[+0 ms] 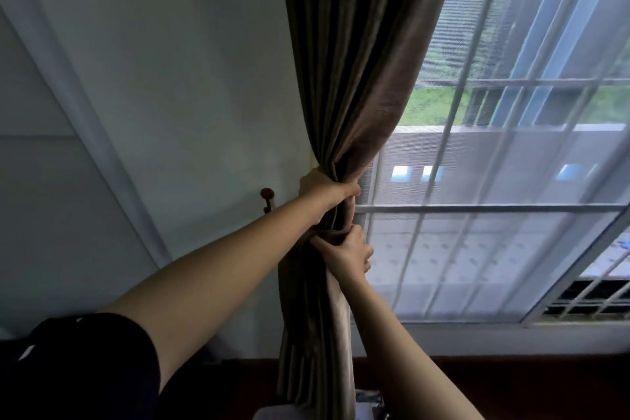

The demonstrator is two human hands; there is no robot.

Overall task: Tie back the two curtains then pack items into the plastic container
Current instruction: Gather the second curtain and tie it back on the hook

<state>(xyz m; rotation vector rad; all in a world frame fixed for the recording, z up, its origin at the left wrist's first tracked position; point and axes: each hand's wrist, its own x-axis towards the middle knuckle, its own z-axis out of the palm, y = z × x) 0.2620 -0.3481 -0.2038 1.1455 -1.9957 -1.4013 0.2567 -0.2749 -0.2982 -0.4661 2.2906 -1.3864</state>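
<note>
A brown curtain (pixel 354 72) hangs at the left side of the window and is bunched into a narrow waist. My left hand (pixel 324 189) wraps around the gathered fabric from the wall side. Just below it, my right hand (pixel 351 251) grips a band of matching brown fabric (pixel 327 235) that crosses the bunch; it looks like a tie-back, though part of it is hidden by my fingers. Below my hands the curtain falls straight down. Neither a second curtain nor a plastic container is in view.
A small dark round hook knob (pixel 267 194) sticks out of the pale wall (pixel 177 85) just left of my left forearm. The window (pixel 494 208) with white bars and a mesh screen fills the right side. Dark flooring lies below the sill.
</note>
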